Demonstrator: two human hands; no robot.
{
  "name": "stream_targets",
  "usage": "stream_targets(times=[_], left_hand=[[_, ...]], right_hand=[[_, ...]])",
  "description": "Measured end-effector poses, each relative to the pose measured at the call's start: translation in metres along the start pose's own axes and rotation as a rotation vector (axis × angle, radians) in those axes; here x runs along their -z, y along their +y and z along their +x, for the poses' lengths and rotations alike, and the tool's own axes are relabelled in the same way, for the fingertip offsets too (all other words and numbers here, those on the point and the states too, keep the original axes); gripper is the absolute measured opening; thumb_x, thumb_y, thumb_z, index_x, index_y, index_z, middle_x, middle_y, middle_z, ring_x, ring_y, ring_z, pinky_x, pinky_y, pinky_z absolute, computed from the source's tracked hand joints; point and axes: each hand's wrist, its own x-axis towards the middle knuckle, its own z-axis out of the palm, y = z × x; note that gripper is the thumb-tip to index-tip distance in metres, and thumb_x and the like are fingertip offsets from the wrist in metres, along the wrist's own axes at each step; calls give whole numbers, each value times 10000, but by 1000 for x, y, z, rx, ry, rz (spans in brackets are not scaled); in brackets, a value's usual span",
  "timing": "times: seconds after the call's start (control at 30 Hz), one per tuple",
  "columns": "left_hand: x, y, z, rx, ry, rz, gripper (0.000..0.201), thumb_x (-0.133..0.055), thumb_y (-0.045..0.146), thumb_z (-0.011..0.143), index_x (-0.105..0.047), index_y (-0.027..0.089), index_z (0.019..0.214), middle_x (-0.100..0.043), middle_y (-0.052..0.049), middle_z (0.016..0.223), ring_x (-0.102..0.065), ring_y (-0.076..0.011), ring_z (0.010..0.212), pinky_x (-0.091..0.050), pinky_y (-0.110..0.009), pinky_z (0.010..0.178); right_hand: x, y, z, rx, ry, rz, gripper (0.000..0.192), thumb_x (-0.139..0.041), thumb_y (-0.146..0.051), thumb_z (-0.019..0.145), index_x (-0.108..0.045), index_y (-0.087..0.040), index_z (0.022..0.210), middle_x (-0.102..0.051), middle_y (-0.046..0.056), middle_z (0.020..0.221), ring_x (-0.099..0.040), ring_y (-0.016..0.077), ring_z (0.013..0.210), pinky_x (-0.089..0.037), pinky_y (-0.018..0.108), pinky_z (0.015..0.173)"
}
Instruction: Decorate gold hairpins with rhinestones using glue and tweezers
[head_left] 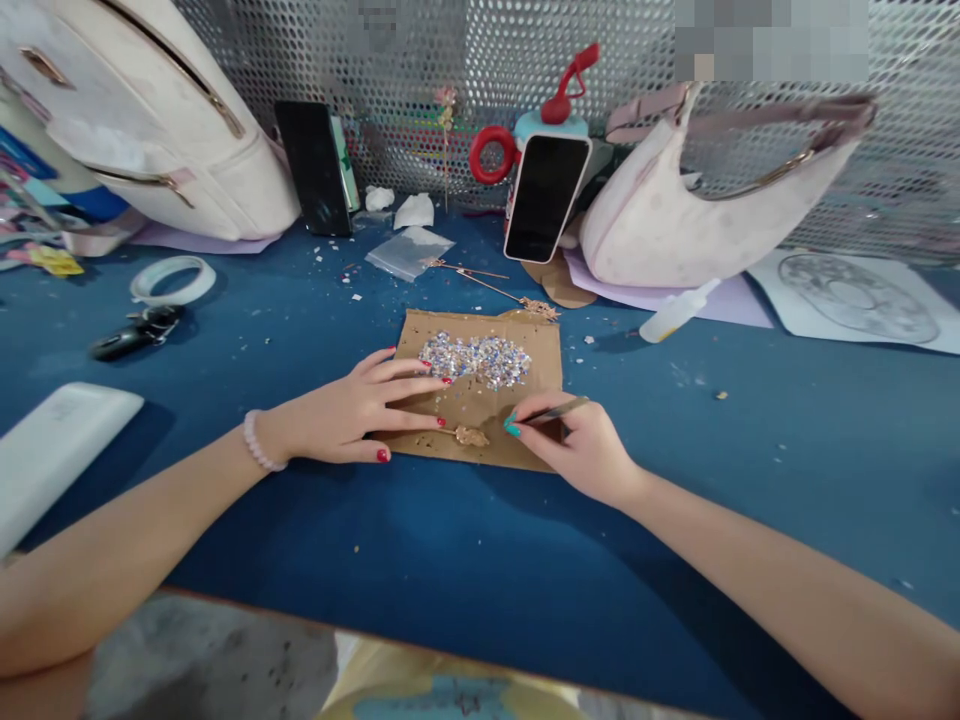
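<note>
My left hand [367, 405] lies with its fingers spread over the left side of a piece of cardboard [517, 445]. Close to its fingertips is a small gold ornament [472, 436] on a thin stem, like a hairpin; whether the fingers press on the stem I cannot tell. My right hand [581, 445] pinches slim metal tweezers [562, 409] over the cardboard's right side, their tip hidden by the fingers and apart from the ornament. Beyond both hands, a pile of shiny blue, white and silver gems [495, 360] covers the upper cardboard.
Behind the cardboard lie more gold stems [487, 287] and a plastic bag [409, 252]. Two phones [547, 198] lean upright near a red-handled bottle [551, 123]. A glue bottle [675, 312] and handbag [675, 215] are right; a backpack [187, 130], tape roll [172, 280] and white box [64, 455] left.
</note>
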Motion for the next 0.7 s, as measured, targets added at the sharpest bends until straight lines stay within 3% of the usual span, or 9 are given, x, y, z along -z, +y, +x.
stream_targets(times=[0.2, 0.47, 0.7], left_hand=[[-5, -11, -2, 158, 39, 24, 719, -150, 698, 996, -382, 307, 1553, -227, -82, 1685, -167, -385, 1531, 26, -638, 1220], [-4, -2, 5, 76, 18, 18, 710, -159, 738, 972, -345, 382, 1558, -215, -54, 1690, -168, -380, 1532, 103, -658, 1201], [-4, -9, 11, 158, 28, 75, 750, -116, 715, 981, -299, 308, 1583, -234, -99, 1680, -138, -368, 1540, 111, -650, 1202]], right_hand=[[-1, -1, 1, 12, -20, -13, 96, -616, -270, 833, -675, -195, 828, -738, 35, 787, -657, 120, 626, -522, 236, 554], [0, -1, 1, 26, -22, -14, 86, -620, -269, 844, -667, -198, 837, -739, 34, 783, -677, 133, 649, -533, 247, 570], [1, -2, 0, 46, -17, -14, 64, -629, -241, 846, -668, -194, 825, -745, 37, 791, -688, 132, 664, -544, 238, 583]])
